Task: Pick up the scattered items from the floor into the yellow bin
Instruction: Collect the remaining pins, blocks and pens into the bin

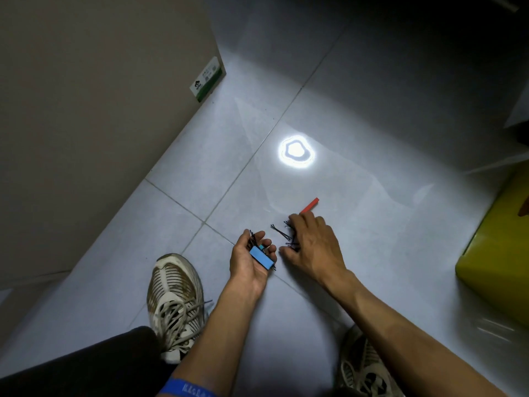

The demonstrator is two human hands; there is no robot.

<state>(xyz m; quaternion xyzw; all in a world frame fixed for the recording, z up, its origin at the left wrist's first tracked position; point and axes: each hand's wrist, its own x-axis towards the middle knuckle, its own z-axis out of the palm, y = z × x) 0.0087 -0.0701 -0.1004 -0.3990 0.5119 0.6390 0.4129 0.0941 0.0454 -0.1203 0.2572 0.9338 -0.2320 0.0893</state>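
In the head view the left hand (252,262) lies palm up, fingers curled round a blue block (261,258) and some black hairpins (253,237) — apparently serving as a holding tray. The right hand (312,245) reaches palm down over more hairpins on the floor (282,233), fingers bent on them; whether it grips any cannot be told. A red stick (309,205) lies just beyond. The yellow bin (498,259) stands well to the right. The floor (372,253) is pale glossy tile — a lamp glares off it — with a cardboard box (100,110) at left.
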